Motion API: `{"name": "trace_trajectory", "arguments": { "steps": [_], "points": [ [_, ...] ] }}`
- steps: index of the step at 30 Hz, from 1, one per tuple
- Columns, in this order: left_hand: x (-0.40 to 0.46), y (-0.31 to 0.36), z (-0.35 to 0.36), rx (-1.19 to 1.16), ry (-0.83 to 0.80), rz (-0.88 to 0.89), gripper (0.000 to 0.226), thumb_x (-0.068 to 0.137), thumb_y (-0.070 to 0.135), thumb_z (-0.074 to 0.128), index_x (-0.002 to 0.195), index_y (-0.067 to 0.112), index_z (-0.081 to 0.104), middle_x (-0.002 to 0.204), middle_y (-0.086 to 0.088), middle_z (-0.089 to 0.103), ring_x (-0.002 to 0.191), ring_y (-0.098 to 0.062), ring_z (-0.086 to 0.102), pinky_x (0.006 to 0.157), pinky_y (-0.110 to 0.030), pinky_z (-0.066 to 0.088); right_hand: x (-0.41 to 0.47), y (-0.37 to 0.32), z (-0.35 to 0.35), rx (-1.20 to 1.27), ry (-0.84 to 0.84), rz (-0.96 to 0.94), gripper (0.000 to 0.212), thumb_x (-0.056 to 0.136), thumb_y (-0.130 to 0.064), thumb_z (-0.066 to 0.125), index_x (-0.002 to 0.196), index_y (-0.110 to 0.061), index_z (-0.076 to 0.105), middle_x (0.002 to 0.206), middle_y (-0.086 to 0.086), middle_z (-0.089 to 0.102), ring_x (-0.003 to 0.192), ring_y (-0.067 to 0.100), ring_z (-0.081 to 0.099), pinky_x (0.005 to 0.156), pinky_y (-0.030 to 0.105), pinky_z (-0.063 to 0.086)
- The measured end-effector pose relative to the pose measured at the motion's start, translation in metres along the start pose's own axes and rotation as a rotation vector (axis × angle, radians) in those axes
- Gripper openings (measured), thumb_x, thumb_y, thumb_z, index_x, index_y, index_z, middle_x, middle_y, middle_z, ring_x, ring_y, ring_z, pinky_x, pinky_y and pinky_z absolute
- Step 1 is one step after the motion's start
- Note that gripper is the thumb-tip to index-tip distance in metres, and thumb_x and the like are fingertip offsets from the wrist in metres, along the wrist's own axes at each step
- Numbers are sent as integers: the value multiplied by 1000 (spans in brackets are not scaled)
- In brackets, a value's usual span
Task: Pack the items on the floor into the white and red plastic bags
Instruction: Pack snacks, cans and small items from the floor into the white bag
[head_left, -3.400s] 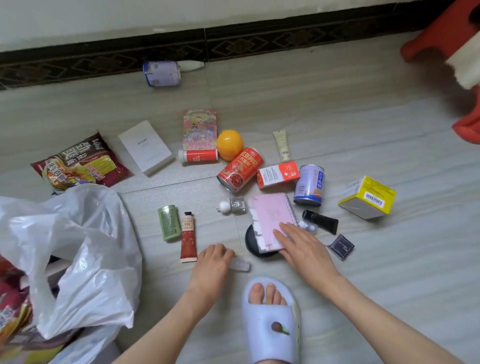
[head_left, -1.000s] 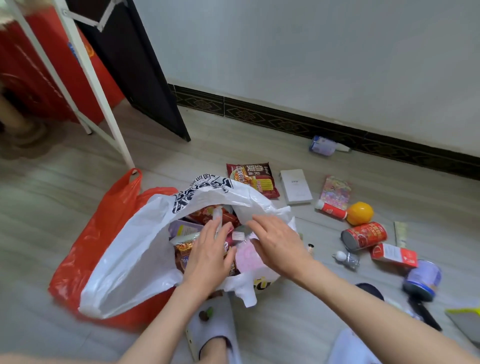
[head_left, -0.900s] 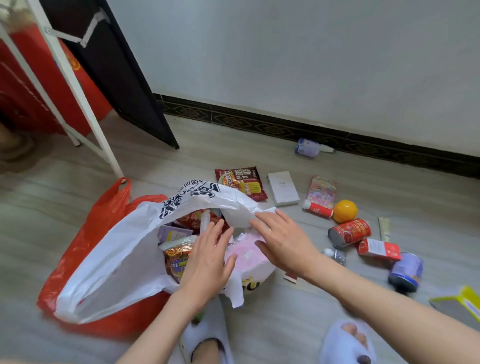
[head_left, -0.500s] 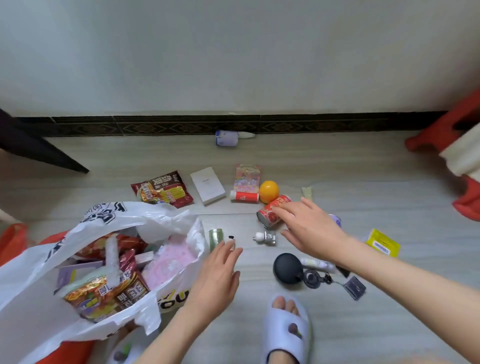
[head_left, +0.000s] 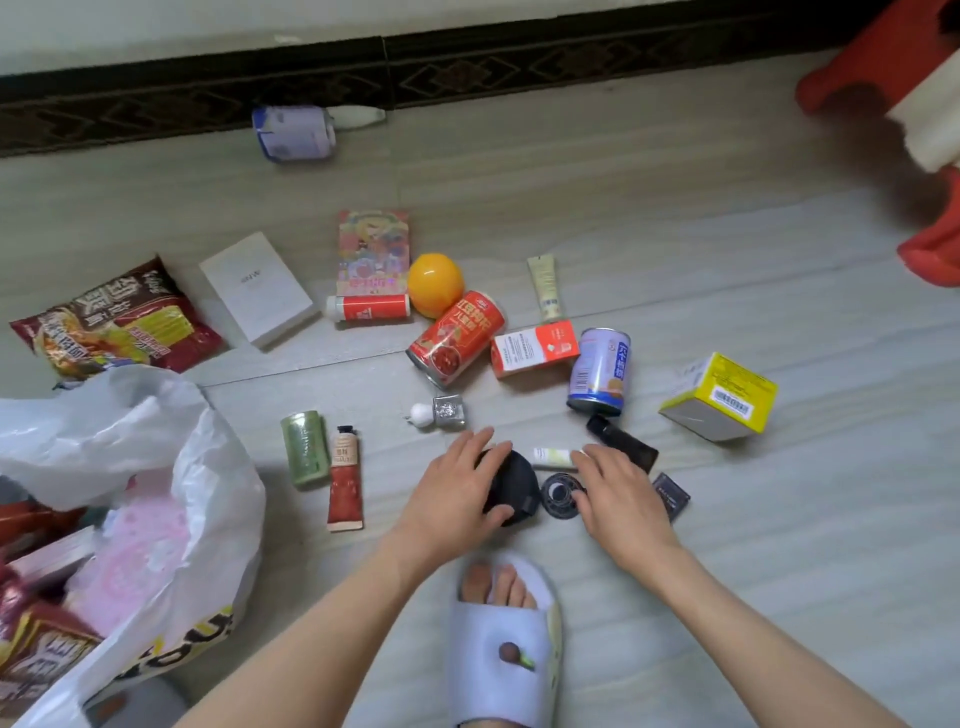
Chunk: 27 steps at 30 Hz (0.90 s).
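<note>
The white plastic bag (head_left: 208, 493) lies open at the left, holding a pink notebook (head_left: 140, 545) and snack packets. My left hand (head_left: 452, 493) curls around a black round case (head_left: 514, 486) on the floor, thumb under its near edge. My right hand (head_left: 618, 499) lies flat, fingers spread, over a round black reel (head_left: 557, 498) and touches a small white-green tube (head_left: 550, 457). A black tube (head_left: 621, 441) and a dark square case (head_left: 671, 496) lie beside that hand.
Loose on the floor are a noodle packet (head_left: 114, 322), white box (head_left: 257, 296), orange (head_left: 435, 285), red can (head_left: 457, 338), blue can (head_left: 597, 371), yellow box (head_left: 719, 397), green tube (head_left: 305, 449) and red tube (head_left: 344, 478). My slippered foot (head_left: 506, 639) is below the hands. A red stool (head_left: 883, 67) stands top right.
The pink notebook went into the white bag. The view swung back to the floor items. My left hand closed on the black round case, and my right hand drew back from the red can.
</note>
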<state>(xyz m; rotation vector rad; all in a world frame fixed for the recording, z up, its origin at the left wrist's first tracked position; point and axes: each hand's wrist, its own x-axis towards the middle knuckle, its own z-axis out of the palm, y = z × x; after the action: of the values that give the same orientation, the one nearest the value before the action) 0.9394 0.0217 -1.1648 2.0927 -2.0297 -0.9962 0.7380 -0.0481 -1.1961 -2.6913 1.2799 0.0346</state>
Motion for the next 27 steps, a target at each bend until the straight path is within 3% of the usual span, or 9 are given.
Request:
{"name": "trace_trajectory", "arguments": {
  "steps": [3, 8, 12, 15, 18, 22, 27],
  "points": [
    [2, 4, 13, 102, -77, 51, 82, 81, 39, 61, 146, 23, 13, 155, -1, 7, 143, -22, 8, 111, -33, 17, 2, -1, 5, -26, -33, 46, 53, 49, -21, 87, 95, -9, 65, 84, 7, 65, 75, 28, 65, 59, 34, 53],
    [1, 2, 14, -21, 52, -27, 74, 72, 29, 66, 136, 19, 31, 137, -4, 32, 119, -26, 39, 92, -34, 38, -5, -10, 10, -52, -76, 120, 48, 43, -18, 89, 83, -8, 64, 71, 8, 60, 62, 29, 61, 48, 32, 49],
    [2, 5, 9, 87, 66, -73, 67, 77, 38, 60, 134, 19, 31, 129, -5, 36, 114, -26, 39, 89, -34, 34, -9, -9, 11, 24, -90, 181, 41, 41, -6, 89, 72, -6, 62, 67, 12, 57, 56, 31, 59, 43, 35, 49],
    [7, 7, 8, 82, 10, -122, 76, 74, 45, 63, 135, 17, 28, 130, -6, 34, 118, -26, 36, 91, -36, 36, -8, -11, 4, 104, -101, 241, 35, 47, 1, 84, 73, -4, 62, 67, 13, 57, 58, 34, 60, 45, 35, 50],
    [9, 8, 11, 4, -19, -116, 80, 74, 39, 66, 137, 15, 24, 135, -6, 31, 121, -26, 35, 92, -37, 39, -16, -9, 3, 167, -114, 265, 31, 54, 1, 81, 77, -4, 61, 69, 13, 59, 63, 35, 61, 50, 37, 50],
    [7, 1, 18, -23, 20, -101, 87, 73, 37, 69, 141, 15, 20, 141, -5, 28, 126, -25, 34, 96, -35, 36, -26, -7, 2, 284, -163, 337, 21, 77, -7, 69, 94, -1, 58, 91, 18, 59, 89, 37, 55, 74, 42, 44],
    [6, -6, 24, -118, 64, -85, 90, 69, 39, 73, 141, 16, 25, 140, -6, 32, 122, -27, 39, 95, -36, 38, -25, -8, 2, 237, -235, 331, 30, 69, -9, 76, 95, -1, 63, 91, 18, 62, 88, 39, 58, 73, 45, 45]
  ]
}}
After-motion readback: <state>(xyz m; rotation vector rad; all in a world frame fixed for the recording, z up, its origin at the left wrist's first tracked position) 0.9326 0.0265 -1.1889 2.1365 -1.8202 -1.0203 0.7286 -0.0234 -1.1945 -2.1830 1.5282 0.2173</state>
